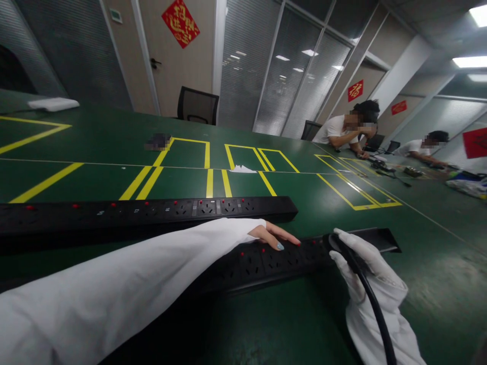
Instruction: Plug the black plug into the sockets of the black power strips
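A long black power strip (266, 263) with red indicator lights lies in front of me on the green table. My left hand (271, 235), bare below a white sleeve, rests on top of this strip, its visible fingers stretched out along it. In a white glove, my right hand (375, 266) is closed around a black plug (334, 244) at a socket near the strip's right end. The plug's thick black cable (375, 304) hangs down across my palm. How far the plug sits in the socket cannot be seen. Beyond my left arm lies a second black power strip (228, 207).
Yellow tape (190, 140) marks rectangles on the green table (304, 213). A crumpled white scrap (243, 169) and a blurred dark object (158, 142) lie farther back. At the far right, two people in white (335, 131) bend over cables and small parts.
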`<control>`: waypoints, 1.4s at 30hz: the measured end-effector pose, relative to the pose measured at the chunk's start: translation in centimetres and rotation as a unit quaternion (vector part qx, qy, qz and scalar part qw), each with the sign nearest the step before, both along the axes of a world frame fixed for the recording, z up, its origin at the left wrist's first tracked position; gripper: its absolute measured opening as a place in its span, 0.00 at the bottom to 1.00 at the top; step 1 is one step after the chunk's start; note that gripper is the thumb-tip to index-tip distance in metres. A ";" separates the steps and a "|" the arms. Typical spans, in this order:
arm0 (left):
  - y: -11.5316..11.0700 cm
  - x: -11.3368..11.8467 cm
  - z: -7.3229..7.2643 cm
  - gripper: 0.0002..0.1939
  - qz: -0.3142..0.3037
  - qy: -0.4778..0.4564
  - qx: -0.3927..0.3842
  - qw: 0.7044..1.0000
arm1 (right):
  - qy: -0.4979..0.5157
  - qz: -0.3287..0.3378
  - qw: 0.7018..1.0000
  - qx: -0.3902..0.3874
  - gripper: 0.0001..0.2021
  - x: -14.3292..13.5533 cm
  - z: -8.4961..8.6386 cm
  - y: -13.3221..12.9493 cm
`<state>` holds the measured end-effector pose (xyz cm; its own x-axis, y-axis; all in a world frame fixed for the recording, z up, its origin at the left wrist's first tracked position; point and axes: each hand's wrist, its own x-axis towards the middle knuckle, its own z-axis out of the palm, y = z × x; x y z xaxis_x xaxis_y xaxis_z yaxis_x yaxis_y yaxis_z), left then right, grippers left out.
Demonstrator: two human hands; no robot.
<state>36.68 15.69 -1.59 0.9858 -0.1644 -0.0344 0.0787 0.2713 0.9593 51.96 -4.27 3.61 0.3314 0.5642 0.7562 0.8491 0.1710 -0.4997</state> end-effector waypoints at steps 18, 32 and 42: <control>-0.4 -1.3 1.3 0.26 0.000 -0.015 0.000 1.000 | 0.229 0.057 0.951 -0.198 0.17 3.3 1.3 -0.2; -0.1 -0.3 0.1 0.28 0.005 -0.012 0.005 1.000 | 0.143 0.068 0.978 -0.139 0.17 2.5 0.8 -0.3; -0.3 -0.8 0.6 0.30 0.010 -0.003 -0.007 1.000 | 0.055 0.049 0.987 -0.141 0.18 3.3 0.4 -0.4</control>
<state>35.89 15.38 -1.02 0.9890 -0.1454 -0.0257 0.0669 0.2865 0.9557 55.24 -4.65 4.01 0.3370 0.7802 0.5269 0.7733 0.0898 -0.6276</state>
